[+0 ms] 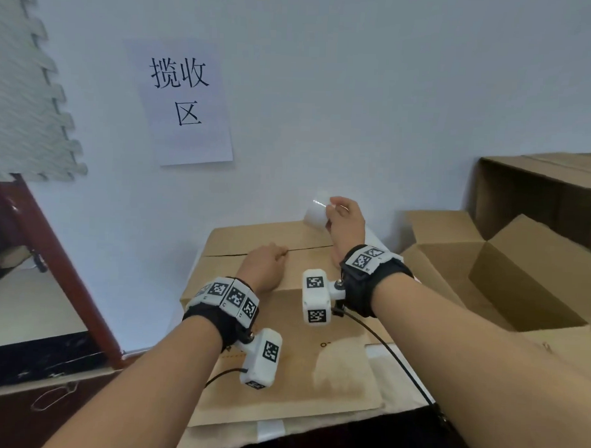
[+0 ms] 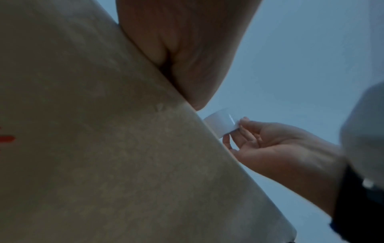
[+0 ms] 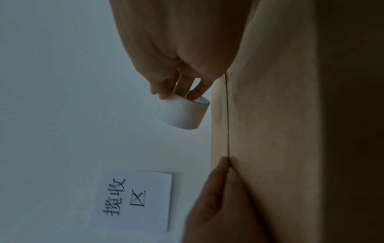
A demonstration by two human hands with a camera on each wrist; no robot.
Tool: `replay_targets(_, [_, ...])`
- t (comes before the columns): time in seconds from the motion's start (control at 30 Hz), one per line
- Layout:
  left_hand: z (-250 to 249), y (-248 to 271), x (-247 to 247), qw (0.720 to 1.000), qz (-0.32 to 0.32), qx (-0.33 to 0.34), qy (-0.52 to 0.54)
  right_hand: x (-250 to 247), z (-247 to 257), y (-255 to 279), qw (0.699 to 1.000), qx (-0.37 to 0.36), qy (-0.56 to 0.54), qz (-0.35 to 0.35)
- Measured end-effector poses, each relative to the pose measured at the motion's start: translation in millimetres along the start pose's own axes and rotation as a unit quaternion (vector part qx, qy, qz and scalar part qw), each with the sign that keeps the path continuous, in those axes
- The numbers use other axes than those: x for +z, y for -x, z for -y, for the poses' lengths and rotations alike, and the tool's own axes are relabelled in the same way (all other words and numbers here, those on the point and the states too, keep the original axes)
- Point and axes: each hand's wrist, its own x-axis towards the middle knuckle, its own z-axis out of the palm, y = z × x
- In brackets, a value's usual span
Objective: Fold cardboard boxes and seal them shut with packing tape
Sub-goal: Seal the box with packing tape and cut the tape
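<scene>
Now the left hand (image 1: 264,263) is lying flat, pressing the box (image 1: 284,324) flaps at the seam (image 1: 306,248), while the right hand (image 1: 346,222) is gripping the light tape roll (image 1: 316,213) thru its core, prob. best hold, above the far edge.

Open space above the closed box (image 1: 253,242), between its top and the wall (image 1: 359,92). Blocked right by open boxes (image 1: 507,264) standing just beside. Seam partly covered by left hand (image 1: 264,268); right hand (image 1: 346,220) with tape roll (image 1: 316,211) over far edge.
</scene>
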Motion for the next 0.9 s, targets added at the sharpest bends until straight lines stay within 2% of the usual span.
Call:
replay_targets(0.2, [-0.9,0.2,-11.7,0.999,0.038,0.003,0.019,-5.4,-25.1,8.3,0.992,-0.037,0.081,0.087])
replay_targets(0.27, [-0.2,-0.1,-17.1,0.996,0.056,-0.008,0.075,-5.8,-28.5,6.4,0.99,-0.041,0.1,0.089])
replay_targets(0.37, [1.1,-2.3,-26.7,0.987,0.047,-0.028,0.154,-5.0,-25.4,9.4,0.988,-0.042,0.119,0.093])
replay_targets(0.47, [-2.6,-9.0,-34.8,0.987,0.041,-0.04,0.15,-5.4,-24.6,9.7,0.987,-0.044,0.124,0.09])
replay_targets(0.53, [-6.7,-13.7,-39.2,0.985,0.007,-0.051,0.164,-5.8,-25.1,9.6,0.987,-0.049,0.122,0.095])
replay_targets(0.6, [-12.0,-19.5,-39.6,0.96,-0.034,-0.079,0.267,-6.2,-26.3,9.0,0.986,-0.054,0.119,0.099])
replay_targets(0.63, [-16.3,-22.2,-39.6,0.938,-0.03,-0.1,0.331,-6.6,-27.3,8.0,0.986,-0.057,0.117,0.1])
replay_targets(0.7, [-26.5,-23.2,-40.0,0.899,0.016,-0.141,0.415,-7.8,-27.7,8.1,0.986,-0.059,0.114,0.107])
replay_targets(0.77, [-33.3,-24.8,-39.5,0.878,0.053,-0.165,0.447,-9.4,-28.1,7.6,0.985,-0.06,0.117,0.111])
replay_targets(0.9, [-36.8,-28.8,-37.2,0.855,0.06,-0.18,0.482,-10.7,-26.0,8.4,0.984,-0.059,0.12,0.114])
